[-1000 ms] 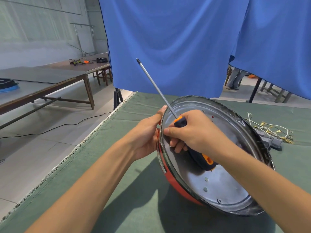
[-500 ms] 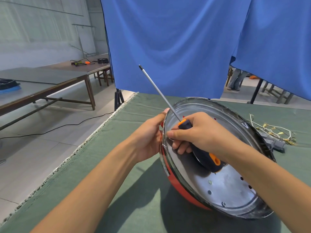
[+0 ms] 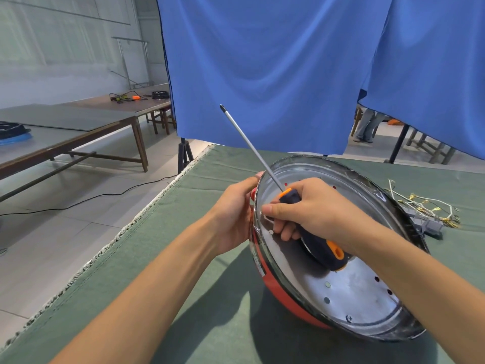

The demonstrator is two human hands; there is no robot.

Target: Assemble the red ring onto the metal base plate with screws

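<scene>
Round shiny metal base plate with red plastic ring beneath, tilted on green-cloth worktop, frame centre-right. Left hand grips rim. Right hand curled round black-orange screwdriver, tip in air, forefinger touching plate. Step: seating screw, probably. Next: bring tip down onto screw head.

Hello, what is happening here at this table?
A person is assembling a round metal base plate with a red ring under it, tilted on a green cloth. The left hand grips the rim. The right hand holds a screwdriver, its tip pointing up, away from the plate.
</scene>
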